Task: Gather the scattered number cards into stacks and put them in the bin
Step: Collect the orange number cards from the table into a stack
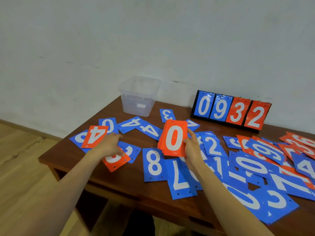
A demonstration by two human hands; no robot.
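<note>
Left hand (110, 143) low over the counter (119, 181), fingers loosely spread, thumb on an orange card (115, 161); the hand is blurred, so whether it pinches that card cannot be told. Clear bin (139, 99) at the counter's back edge. Centre: right hand (192, 148), fingers and thumb pinching a stack of orange cards (173, 138), "0" uppermost. Right: flip scoreboard (231, 111) reading 0932; loose cards (252, 166), blue and orange, overlapping before it.
</note>
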